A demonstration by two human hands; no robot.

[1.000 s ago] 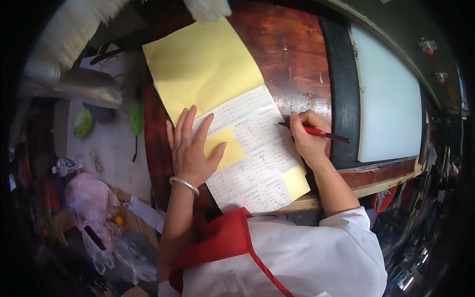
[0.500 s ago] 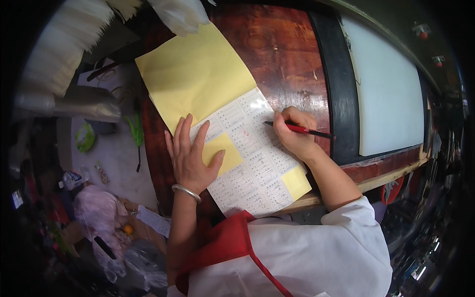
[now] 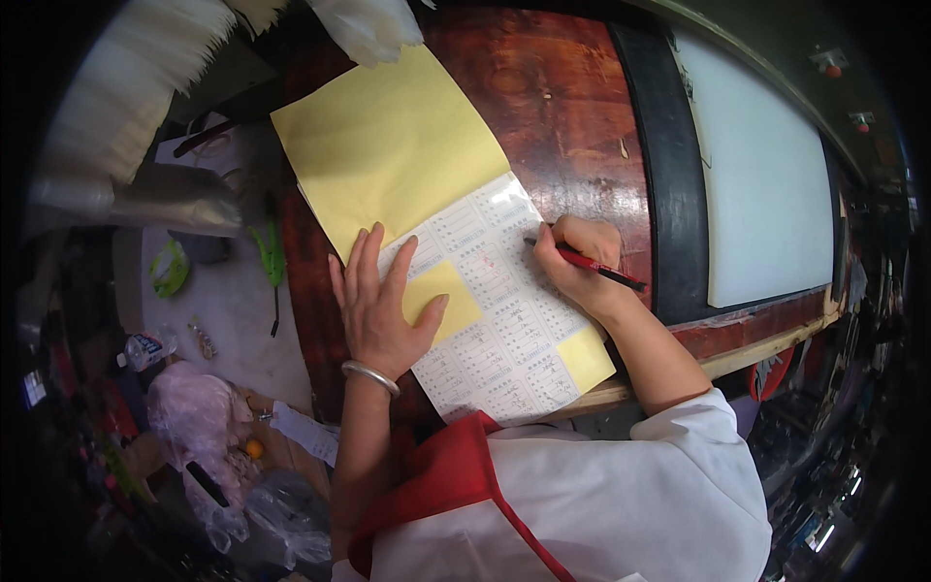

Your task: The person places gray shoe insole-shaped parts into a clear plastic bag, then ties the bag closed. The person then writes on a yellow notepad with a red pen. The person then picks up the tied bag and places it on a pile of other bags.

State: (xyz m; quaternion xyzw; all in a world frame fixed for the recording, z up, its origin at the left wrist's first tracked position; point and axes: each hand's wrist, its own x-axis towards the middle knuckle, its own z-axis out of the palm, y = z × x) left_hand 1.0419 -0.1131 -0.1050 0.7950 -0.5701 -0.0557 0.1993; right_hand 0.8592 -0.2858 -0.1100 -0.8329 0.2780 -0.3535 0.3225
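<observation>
A sheet of printed labels (image 3: pixel 497 257) on yellow backing lies at a slant on the dark red wooden table (image 3: pixel 543 107). Several labels carry handwriting, and bare yellow patches show where others are gone. My left hand (image 3: pixel 379 301), with a metal bangle at the wrist, rests flat on the sheet's left side, fingers spread. In my right hand (image 3: pixel 580 260) a red and black pen (image 3: pixel 599 267) is gripped, its tip at a label near the sheet's upper right edge. A blank yellow sheet (image 3: pixel 393 145) is folded back above the labels.
Along the table's right side lie a black strip (image 3: pixel 659 175) and a white board (image 3: pixel 766 175). White fringed material (image 3: pixel 136 78) hangs at upper left. Lower down on the left are a pink plastic bag (image 3: pixel 194 412), a clear bag (image 3: pixel 286 509) and a green item (image 3: pixel 170 269).
The view has shifted slightly, so everything sits a little to the right. The pen leans a bit more steeply in my right hand. My left hand stays flat on the sheet.
</observation>
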